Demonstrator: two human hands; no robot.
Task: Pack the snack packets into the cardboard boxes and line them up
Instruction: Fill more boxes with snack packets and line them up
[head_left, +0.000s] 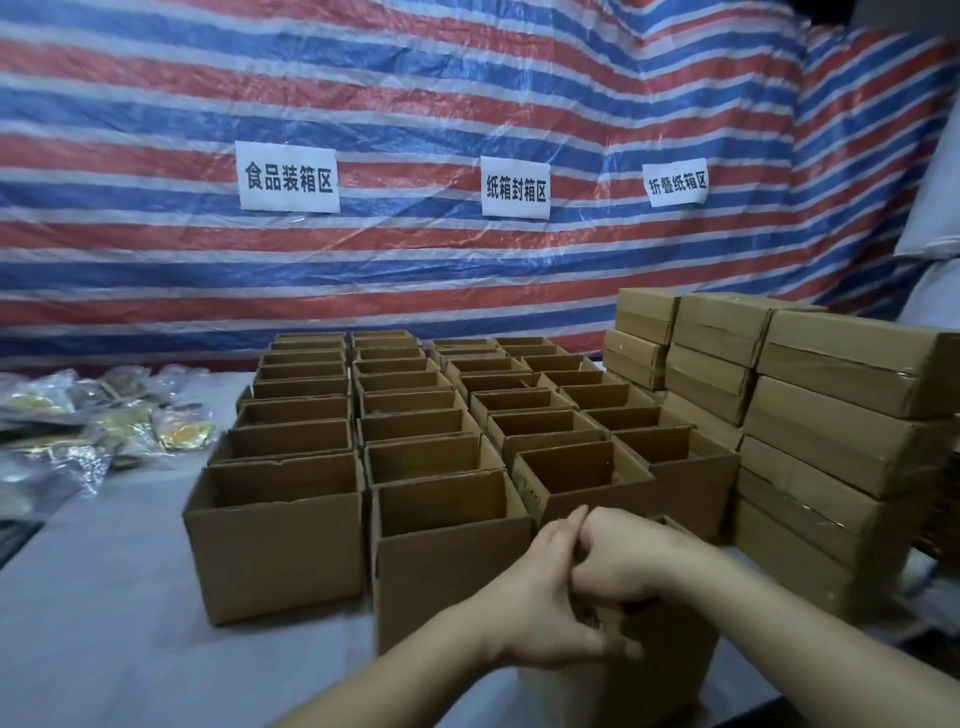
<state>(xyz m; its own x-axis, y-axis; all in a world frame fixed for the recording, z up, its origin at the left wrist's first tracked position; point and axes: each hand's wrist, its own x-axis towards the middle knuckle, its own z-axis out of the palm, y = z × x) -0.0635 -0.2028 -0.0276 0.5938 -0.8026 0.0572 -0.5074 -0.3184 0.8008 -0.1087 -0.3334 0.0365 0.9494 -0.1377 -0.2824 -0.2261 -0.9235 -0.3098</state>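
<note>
Both hands press one box; open boxes look empty.

The tarpaulin from nine o'clock round to three o'clock runs in red, blue and white stripes. Three signs on it at twelve o'clock are white with black characters. The open boxes at centre and the closed boxes at three o'clock are plain brown cardboard. The snack packets at nine o'clock glint silver and yellow. The table cover at seven o'clock is pale grey.
</note>
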